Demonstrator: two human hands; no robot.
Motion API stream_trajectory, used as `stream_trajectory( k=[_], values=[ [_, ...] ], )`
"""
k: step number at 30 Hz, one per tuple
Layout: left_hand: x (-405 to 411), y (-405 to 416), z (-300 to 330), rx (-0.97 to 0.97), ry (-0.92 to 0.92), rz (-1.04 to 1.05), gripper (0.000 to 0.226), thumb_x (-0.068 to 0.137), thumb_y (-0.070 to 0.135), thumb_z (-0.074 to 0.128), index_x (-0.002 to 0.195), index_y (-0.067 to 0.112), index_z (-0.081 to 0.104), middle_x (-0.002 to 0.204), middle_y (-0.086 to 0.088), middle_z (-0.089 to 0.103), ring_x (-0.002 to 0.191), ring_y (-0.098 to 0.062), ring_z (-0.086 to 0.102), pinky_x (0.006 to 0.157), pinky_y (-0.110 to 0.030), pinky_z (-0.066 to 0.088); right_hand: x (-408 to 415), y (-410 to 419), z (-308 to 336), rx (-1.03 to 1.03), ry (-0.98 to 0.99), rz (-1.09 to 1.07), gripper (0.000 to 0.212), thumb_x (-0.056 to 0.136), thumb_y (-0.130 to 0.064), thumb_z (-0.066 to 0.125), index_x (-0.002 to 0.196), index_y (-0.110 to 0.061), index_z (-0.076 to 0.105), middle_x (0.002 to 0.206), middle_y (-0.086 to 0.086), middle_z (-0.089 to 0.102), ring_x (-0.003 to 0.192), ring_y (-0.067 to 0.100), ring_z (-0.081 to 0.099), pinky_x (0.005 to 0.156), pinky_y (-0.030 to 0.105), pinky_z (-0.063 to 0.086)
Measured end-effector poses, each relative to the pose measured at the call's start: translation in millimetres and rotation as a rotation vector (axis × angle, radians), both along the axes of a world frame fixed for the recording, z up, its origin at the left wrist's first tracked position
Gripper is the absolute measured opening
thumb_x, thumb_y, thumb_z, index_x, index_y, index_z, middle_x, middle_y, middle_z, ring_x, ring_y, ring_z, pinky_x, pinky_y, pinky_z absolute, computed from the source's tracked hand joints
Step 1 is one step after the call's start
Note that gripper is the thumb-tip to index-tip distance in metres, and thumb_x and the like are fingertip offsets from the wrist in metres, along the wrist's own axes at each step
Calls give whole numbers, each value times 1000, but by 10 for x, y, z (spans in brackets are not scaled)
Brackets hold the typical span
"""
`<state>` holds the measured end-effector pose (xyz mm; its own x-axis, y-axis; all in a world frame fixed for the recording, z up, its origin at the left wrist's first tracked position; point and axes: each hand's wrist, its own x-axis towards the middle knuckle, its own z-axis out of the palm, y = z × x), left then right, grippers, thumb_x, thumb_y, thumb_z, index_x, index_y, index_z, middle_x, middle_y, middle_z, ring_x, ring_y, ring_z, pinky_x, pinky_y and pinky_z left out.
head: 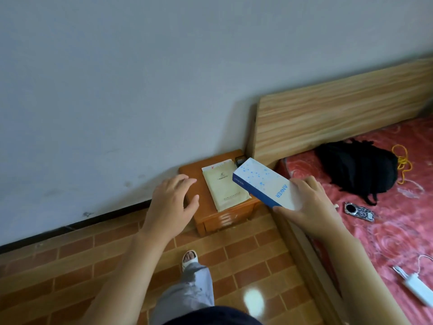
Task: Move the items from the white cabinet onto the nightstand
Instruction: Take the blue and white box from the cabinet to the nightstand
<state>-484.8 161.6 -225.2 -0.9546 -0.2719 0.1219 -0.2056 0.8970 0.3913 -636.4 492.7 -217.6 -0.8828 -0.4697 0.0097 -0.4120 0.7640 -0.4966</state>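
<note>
Nightstand (192, 171) of orange wood stands against the far wall, a beige envelope (223, 187) lying across its top; right of it, a bed (398, 221) carries a black backpack (356, 170), a phone (358, 211) and a white charger (419, 287); the right hand (311, 202) grasps a white-and-blue box (264, 181) by its near end above the nightstand's right edge; the left hand (172, 198) hovers, fingers relaxed, over the left side.

Orange nightstand (191, 174), beige envelope (224, 190) flat on top

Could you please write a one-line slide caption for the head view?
Right hand carries a white-and-blue box toward the nightstand; left hand hovers open.
</note>
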Motion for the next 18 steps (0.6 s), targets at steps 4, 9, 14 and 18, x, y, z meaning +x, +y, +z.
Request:
stream_trajectory(
  k=[4,9,14,18],
  values=[
    [-424,-586,-131,19,-30,-19,53,95,48,43,135,19,62,136,1,59,124,-22,54,104,-48,48,-293,-465,-141,1,-69,-35,77,71,-54,87,135,-26,54,111,-11,43,109,15,45,84,37,42],
    [-879,-1253,-301,1,-86,-73,51,97,46,43,138,20,58,139,2,56,128,-20,50,107,-46,44,-606,-1059,-357,46,-126,-72,80,71,-64,80,137,-26,53,114,-11,43,109,13,45,86,35,40],
    [-1244,-1737,-578,-67,-159,-142,47,100,43,46,140,21,55,141,3,53,131,-20,48,110,-45,43,-815,-1491,-562,78,-174,-117,81,72,-71,73,139,-30,51,113,-14,40,109,11,43,85,34,41],
    [-1455,-1916,-850,-44,-196,-162,44,101,42,50,140,23,55,142,4,52,133,-19,46,111,-44,43,-974,-1677,-780,99,-212,-128,82,72,-74,69,140,-33,49,115,-15,38,111,12,43,89,36,45]
  ],
)
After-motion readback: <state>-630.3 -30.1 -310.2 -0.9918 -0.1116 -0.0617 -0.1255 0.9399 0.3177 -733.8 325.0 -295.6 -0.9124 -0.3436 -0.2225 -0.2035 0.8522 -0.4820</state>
